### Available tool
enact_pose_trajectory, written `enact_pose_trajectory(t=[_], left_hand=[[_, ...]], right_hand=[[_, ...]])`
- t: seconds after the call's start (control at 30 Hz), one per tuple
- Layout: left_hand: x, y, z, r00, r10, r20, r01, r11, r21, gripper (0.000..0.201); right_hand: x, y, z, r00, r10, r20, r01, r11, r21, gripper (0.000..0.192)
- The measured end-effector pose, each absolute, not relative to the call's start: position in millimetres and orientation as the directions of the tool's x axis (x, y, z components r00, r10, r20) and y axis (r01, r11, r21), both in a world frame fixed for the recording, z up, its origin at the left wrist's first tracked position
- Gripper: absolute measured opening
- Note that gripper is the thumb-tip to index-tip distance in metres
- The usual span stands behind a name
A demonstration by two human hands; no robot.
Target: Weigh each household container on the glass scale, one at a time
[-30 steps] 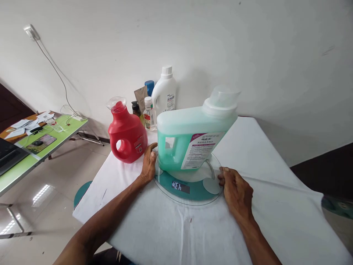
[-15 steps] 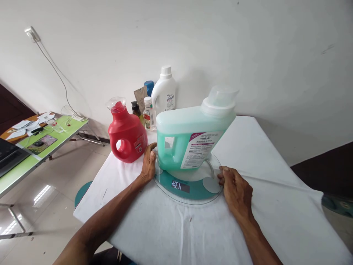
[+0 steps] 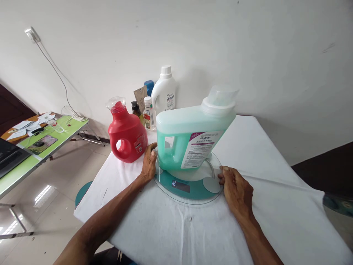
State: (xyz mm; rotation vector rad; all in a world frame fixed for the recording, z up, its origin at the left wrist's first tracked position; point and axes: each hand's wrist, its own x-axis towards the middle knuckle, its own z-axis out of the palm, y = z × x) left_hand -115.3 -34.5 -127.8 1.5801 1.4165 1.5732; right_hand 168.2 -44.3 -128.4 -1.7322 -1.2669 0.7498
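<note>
Both forearms are showing bare right down to the frame's lower edge, no sleeves, cuffs or gloves coming into view. Left hand (image 3: 149,164) and right hand (image 3: 237,190) are wearing nothing: no rings, watch, bands or straps. Fingernails are looking short and unpainted; veins and knuckles are standing out on the right hand's back.

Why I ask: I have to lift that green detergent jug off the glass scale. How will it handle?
The green detergent jug looks nearly full, so probably heavy. Its smooth plastic may be slippery; the cut-out handle should give a grip. It stands tilted on the glass scale, so it might tip when nudged.
</note>
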Motion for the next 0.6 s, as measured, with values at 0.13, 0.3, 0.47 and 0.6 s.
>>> enact_pose_trajectory(t=[0.13, 0.3, 0.47, 0.6], left_hand=[[-115.2, -34.9, -126.8, -0.205, 0.888, 0.413, 0.318, -0.338, 0.886, 0.069], [-115.3, -34.8, -125.7, -0.195, 0.888, 0.417, 0.328, -0.342, 0.881, 0.07], [-115.4, -34.3, -125.7, -0.198, 0.888, 0.415, 0.337, -0.336, 0.879, 0.071], [-115.7, -34.1, -126.1, -0.194, 0.891, 0.411, 0.338, -0.333, 0.88, 0.07]], right_hand=[[169.0, -44.1, -130.4, 0.305, 0.952, 0.007, 0.46, -0.14, -0.877, 0.063], [169.3, -43.6, -130.6, 0.302, 0.953, 0.008, 0.473, -0.142, -0.87, 0.061], [168.1, -43.7, -128.2, 0.305, 0.952, 0.0, 0.476, -0.152, -0.866, 0.061], [167.4, -44.5, -127.8, 0.304, 0.953, 0.002, 0.471, -0.149, -0.869, 0.059]])
